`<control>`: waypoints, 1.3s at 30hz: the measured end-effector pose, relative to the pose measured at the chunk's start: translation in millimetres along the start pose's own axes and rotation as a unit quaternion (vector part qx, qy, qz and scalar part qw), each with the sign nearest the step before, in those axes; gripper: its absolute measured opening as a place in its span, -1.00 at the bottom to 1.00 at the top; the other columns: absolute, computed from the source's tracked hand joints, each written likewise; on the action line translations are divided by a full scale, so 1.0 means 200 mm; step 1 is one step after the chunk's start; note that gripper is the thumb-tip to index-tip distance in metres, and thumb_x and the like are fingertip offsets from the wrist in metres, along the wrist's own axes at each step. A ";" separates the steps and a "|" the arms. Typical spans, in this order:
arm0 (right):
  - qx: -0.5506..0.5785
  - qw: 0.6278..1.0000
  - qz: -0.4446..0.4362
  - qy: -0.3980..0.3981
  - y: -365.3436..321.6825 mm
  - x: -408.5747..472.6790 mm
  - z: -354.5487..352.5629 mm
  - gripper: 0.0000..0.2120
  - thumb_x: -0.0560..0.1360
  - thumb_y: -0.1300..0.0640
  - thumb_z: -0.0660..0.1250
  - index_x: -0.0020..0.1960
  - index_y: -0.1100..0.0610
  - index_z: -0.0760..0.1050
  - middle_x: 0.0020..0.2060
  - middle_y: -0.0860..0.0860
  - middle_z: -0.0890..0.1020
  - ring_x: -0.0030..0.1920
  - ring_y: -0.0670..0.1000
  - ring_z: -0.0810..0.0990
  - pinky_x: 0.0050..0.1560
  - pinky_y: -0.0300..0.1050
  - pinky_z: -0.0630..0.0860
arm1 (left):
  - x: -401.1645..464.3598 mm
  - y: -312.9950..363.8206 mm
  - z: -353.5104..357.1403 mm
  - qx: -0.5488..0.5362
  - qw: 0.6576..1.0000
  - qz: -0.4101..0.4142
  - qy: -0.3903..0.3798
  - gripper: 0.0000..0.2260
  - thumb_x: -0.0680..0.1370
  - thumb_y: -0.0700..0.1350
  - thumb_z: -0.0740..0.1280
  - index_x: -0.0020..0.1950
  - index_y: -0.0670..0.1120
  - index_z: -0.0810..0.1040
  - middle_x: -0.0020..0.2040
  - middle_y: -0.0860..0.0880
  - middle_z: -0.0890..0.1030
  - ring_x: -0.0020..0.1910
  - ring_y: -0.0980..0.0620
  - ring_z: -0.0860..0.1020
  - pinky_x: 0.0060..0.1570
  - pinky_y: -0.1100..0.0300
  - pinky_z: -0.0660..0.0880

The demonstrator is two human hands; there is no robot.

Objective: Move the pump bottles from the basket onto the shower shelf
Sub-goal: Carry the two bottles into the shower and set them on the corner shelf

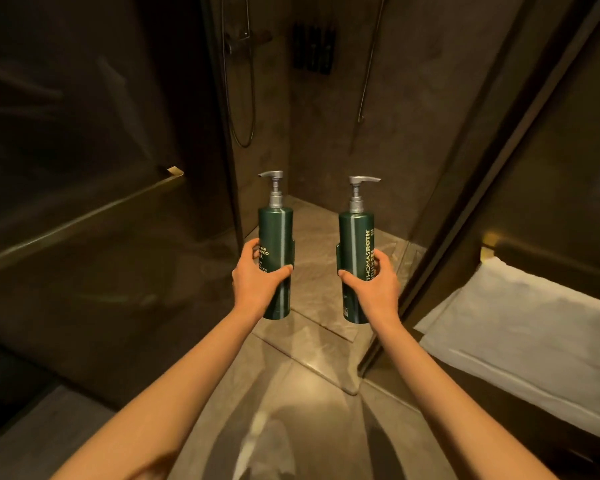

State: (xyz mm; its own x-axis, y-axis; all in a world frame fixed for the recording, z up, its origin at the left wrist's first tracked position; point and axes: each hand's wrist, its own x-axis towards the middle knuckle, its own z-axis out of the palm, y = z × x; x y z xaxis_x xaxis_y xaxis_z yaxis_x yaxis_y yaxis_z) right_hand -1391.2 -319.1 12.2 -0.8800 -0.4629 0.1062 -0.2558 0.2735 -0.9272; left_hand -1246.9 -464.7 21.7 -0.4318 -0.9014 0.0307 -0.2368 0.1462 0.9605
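Note:
I hold two dark green pump bottles with silver pumps upright in front of me, at the open doorway of a shower. My left hand (257, 275) grips the left pump bottle (276, 233) around its lower half. My right hand (373, 282) grips the right pump bottle (355, 237) the same way; its label reads upward along the side. A dark wall holder (314, 46) hangs high on the shower's back wall, too dim to tell what is in it. No basket is in view.
A shower hose (243, 109) hangs on the left inside wall and a thin rail (369, 64) on the right. Glass panels (84, 168) flank the opening. A white towel (520, 327) hangs over a bar at the right. The stone floor (291, 393) has a raised threshold.

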 end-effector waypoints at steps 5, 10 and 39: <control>-0.008 1.000 -0.008 0.027 -0.08 0.45 0.22 -0.38 0.29 0.05 0.54 0.28 0.00 0.38 0.01 -0.13 0.52 -0.02 -0.11 0.50 -0.04 -0.20 0.42 | 0.55 0.01 0.03 0.002 1.000 0.019 -0.008 -0.31 0.30 -0.09 0.56 0.36 0.03 0.35 0.23 0.00 0.55 0.09 0.12 0.47 0.14 0.20 0.37; -0.001 0.999 -0.003 0.052 -0.17 0.84 0.41 -0.39 0.28 0.04 0.54 0.26 -0.04 0.37 -0.02 -0.18 0.50 -0.09 -0.19 0.49 -0.10 -0.27 0.40 | 1.02 0.09 0.09 0.015 0.999 0.038 -0.024 -0.30 0.31 -0.07 0.56 0.38 0.04 0.33 0.25 0.01 0.53 0.13 0.14 0.45 0.17 0.20 0.36; 0.021 0.992 -0.087 -0.089 -0.42 3.41 1.17 -0.31 0.25 -0.01 0.55 0.31 -0.01 0.36 0.07 -0.10 0.54 0.07 -0.05 0.53 0.08 -0.11 0.51 | 3.21 0.47 0.85 -0.011 0.992 0.012 0.123 -0.26 0.31 -0.11 0.56 0.42 0.00 0.30 0.27 0.01 0.49 0.25 0.01 0.46 0.19 0.11 0.41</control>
State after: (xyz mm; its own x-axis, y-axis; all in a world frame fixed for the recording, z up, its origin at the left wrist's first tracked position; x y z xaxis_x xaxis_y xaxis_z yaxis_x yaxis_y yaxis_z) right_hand -1875.6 -854.7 77.4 -0.7387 -0.6426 0.2036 -0.3765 0.1428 -0.9153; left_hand -1694.9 -961.2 84.0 -0.2113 -0.9703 0.1180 -0.2095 0.1629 0.9641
